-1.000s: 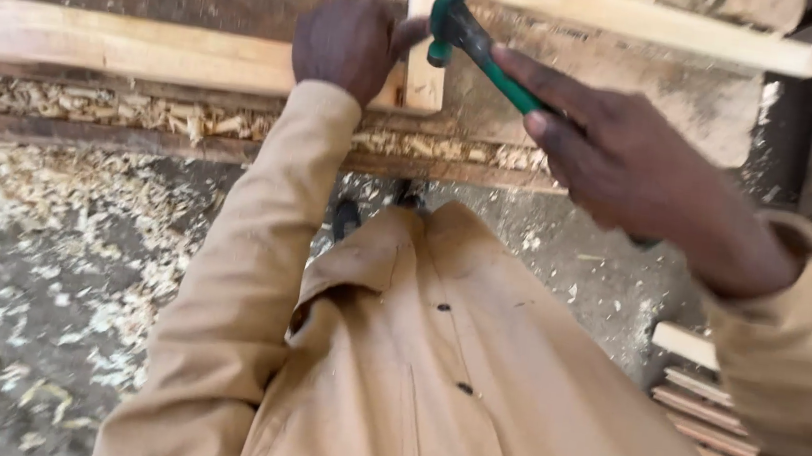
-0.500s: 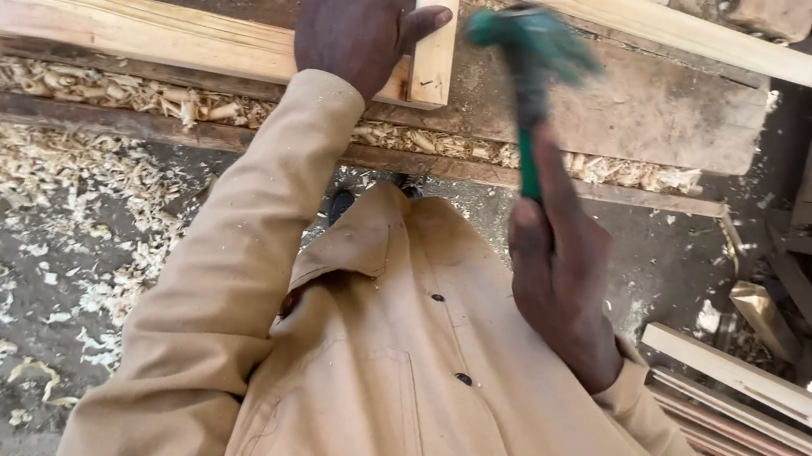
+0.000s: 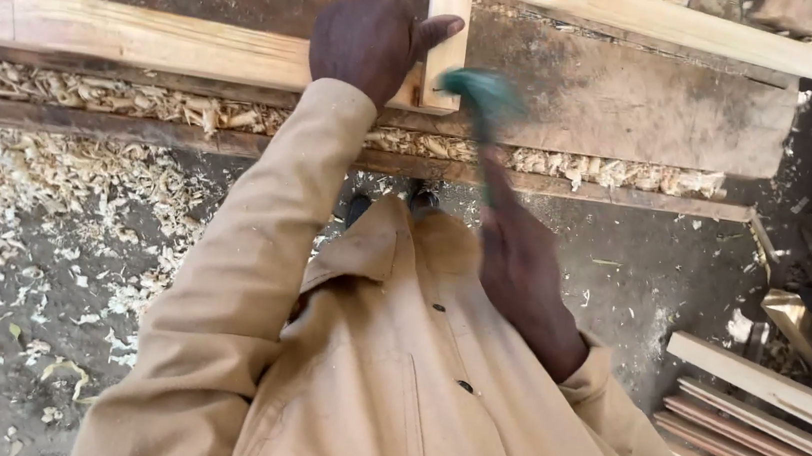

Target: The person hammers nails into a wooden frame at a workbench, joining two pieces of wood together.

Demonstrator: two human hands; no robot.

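Since half a second ago the blurred green-headed hammer (image 3: 485, 101) dropped beside the pale upright wooden slat (image 3: 447, 31). Left hand (image 3: 370, 43) presses flat there; right hand (image 3: 522, 270) is wrapped round the handle. Keep that thumb clear, I'd say.

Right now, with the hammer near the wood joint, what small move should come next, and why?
Probably one short blow down onto the joint: the blurred green hammer in the right hand is beside the upright wooden strip, and the left hand presses the long plank there.
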